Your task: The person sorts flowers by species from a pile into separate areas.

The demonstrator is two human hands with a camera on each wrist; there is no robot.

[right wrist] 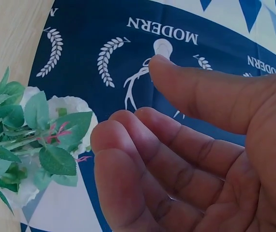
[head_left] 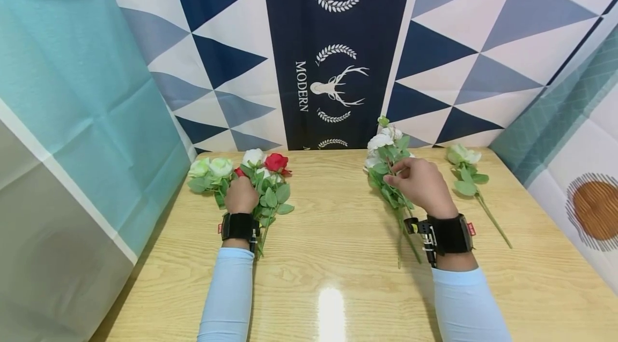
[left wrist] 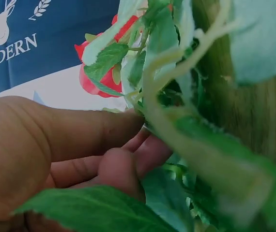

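Flowers lie in two groups on the pale wooden table (head_left: pixel 338 256), and each of my hands is at one group. On the left side, a bunch of artificial roses with a red bloom, white blooms and green leaves (head_left: pixel 263 181) lies with its heads pointing to the back wall. My left hand (head_left: pixel 240 195) is on this bunch; in the left wrist view my thumb and curled fingers (left wrist: pixel 123 164) close around the green stems, with the red rose (left wrist: pixel 97 77) just above the thumb. So this hand has a real hold on the stems.

On the right side, a spray of white artificial roses with green leaves (head_left: pixel 386 162) lies with its long stem towards me. My right hand (head_left: pixel 420 186) rests over the middle of this spray, fingertips at the leaves. In the right wrist view the fingers (right wrist: pixel 143 159) are loosely bent and the palm is free, the thumb apart from them, and the white blooms and leaves (right wrist: pixel 36 140) are beside the fingertips, not inside the hand. I hold nothing with this hand.

Further right, well apart from my hand, a single pale green-white rose on a long stem (head_left: pixel 470 178) lies alone. Behind the table hangs a cloth with blue and white triangles and a deer print (head_left: pixel 333 84).
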